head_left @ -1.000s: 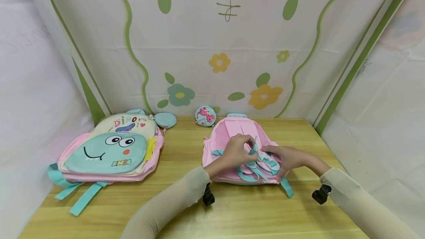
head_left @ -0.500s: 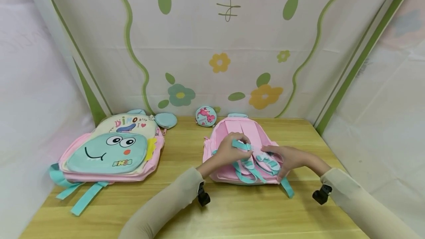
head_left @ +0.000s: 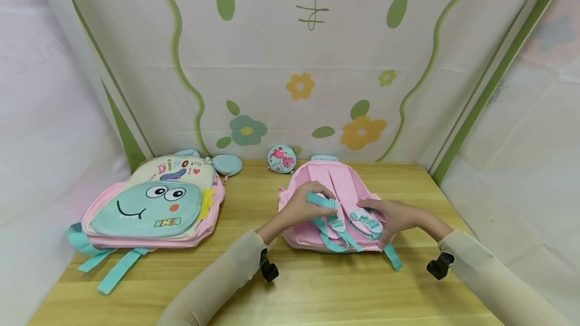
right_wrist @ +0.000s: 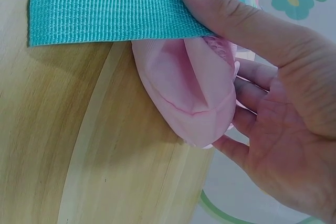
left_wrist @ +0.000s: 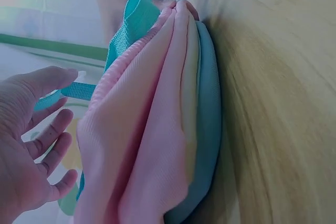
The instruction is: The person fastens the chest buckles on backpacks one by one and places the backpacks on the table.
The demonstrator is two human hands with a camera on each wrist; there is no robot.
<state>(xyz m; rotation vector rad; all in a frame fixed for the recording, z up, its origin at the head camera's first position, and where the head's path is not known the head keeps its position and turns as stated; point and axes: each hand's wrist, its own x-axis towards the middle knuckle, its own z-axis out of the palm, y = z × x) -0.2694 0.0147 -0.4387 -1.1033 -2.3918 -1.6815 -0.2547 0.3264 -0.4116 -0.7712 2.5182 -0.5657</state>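
Note:
A small pink backpack (head_left: 346, 182) lies on the wooden table with its back panel and shoulder straps facing up. My left hand (head_left: 299, 208) pinches a teal strap (head_left: 318, 198) near its pale buckle, just above the bag. In the left wrist view, thumb and index finger meet on this webbing (left_wrist: 81, 91), while the other fingers stay spread. At the lower right corner, my right hand (head_left: 393, 218) holds the bag's side. The right wrist view has its thumb over a loose teal strap (right_wrist: 105, 14) and its fingers along the far side of the pink fabric (right_wrist: 178, 87).
A second backpack (head_left: 136, 210), with a cartoon dinosaur face, lies at the left of the table (head_left: 344, 291). A pale blue pouch (head_left: 227, 164) is beside it. A round dinosaur pouch (head_left: 282, 159) lies behind the pink bag. Flowered cloth (head_left: 272, 39) stands along the back.
My left hand has drawn the teal strap leftward and slightly down, across the bag's back panel. The right hand has kept its place on the corner.

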